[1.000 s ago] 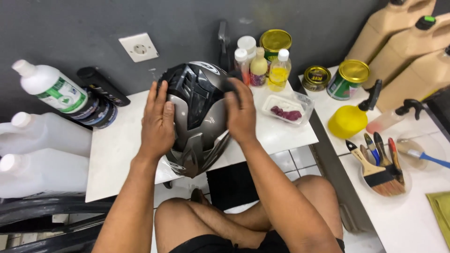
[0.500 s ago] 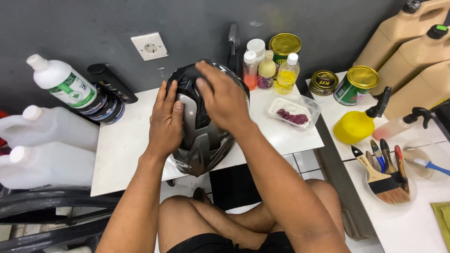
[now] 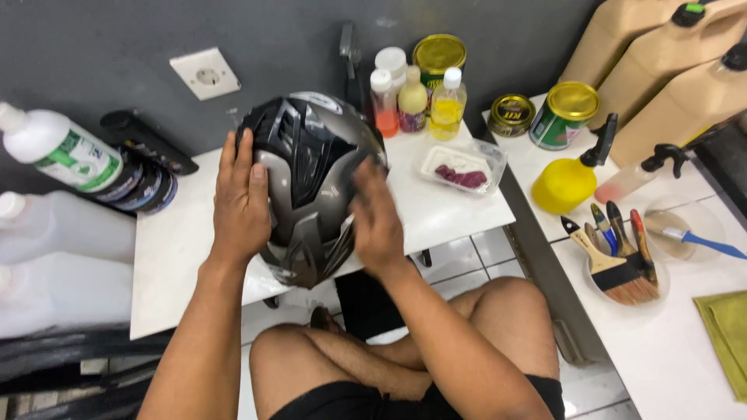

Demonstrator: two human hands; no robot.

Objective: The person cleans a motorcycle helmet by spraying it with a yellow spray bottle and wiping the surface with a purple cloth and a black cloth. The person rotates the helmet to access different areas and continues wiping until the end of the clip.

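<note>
A single head-worn view is given, aimed steeply down and forward from close above the white table [image 3: 179, 257], with the seated person's knees seen below and a grey wall [image 3: 117, 39] behind.

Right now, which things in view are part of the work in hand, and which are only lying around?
In hand:
- grey and black helmet
- left hand, flat on its side
- right hand, on its other side

Lying around:
- small bottles
- yellow spray bottle
- paintbrushes
- clear tray
- tins
</note>
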